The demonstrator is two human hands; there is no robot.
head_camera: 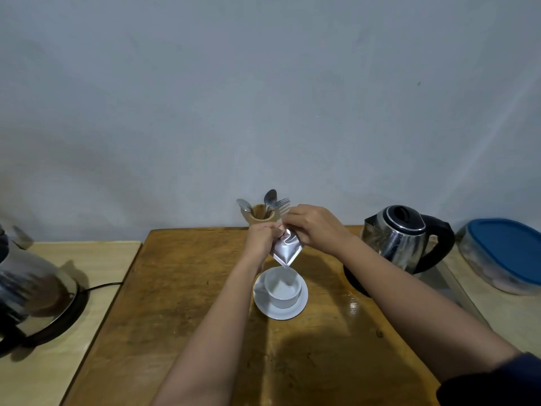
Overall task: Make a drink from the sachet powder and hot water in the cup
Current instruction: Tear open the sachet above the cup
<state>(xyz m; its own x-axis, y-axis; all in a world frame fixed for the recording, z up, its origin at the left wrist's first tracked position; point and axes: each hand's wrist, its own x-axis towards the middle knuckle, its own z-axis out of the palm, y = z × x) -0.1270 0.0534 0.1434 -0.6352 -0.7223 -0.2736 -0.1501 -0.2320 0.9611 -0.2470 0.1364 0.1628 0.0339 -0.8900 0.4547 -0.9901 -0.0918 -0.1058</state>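
A silver sachet [287, 249] hangs tilted above a white cup [283, 288], its lower corner pointing down at the cup's mouth. Pale powder streams from that corner into the cup. My left hand [261, 238] pinches the sachet's upper left edge and my right hand [314, 224] pinches its upper right edge. The cup stands on a white saucer [298, 310] in the middle of the brown wooden table [181, 288]. A steel electric kettle [405, 237] with a black handle stands at the right of the table.
A wooden holder [261, 215] with spoons and a fork stands at the table's back edge behind my hands. A second steel kettle [32, 291] sits on a pale side table at left. A container with a blue lid [506, 253] lies at far right.
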